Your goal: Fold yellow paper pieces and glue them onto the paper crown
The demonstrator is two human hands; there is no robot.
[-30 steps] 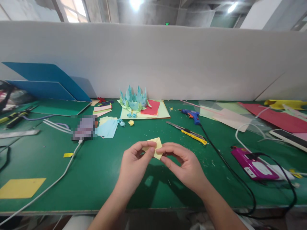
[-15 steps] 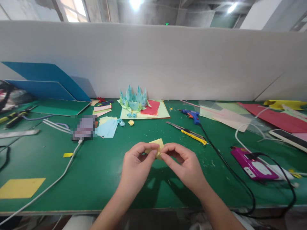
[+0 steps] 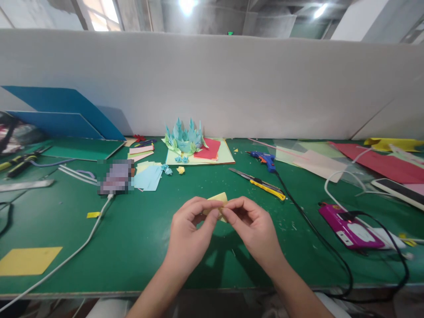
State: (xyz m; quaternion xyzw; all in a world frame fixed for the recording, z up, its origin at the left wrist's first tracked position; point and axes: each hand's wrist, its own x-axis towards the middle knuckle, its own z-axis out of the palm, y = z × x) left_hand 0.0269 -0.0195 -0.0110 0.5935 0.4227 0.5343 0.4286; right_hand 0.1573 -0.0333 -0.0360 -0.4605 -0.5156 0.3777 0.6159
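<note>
A small piece of yellow paper (image 3: 219,198) is held above the green table mat (image 3: 142,229), pinched between both hands. My left hand (image 3: 190,234) grips its left side with thumb and fingers closed. My right hand (image 3: 253,227) pinches its right side, fingers curled. Most of the paper is hidden behind my fingertips; only its top edge shows.
A blue paper crown (image 3: 184,137) sits on coloured sheets at the back. A yellow utility knife (image 3: 260,182) and a blue glue gun (image 3: 264,159) lie right of centre. A magenta device (image 3: 349,227) with cables lies right. A yellow sheet (image 3: 28,259) and a white cable (image 3: 82,243) lie left.
The yellow paper has been folded smaller and shows less between my fingers. Both hands have closed in toward each other and shifted slightly right.
</note>
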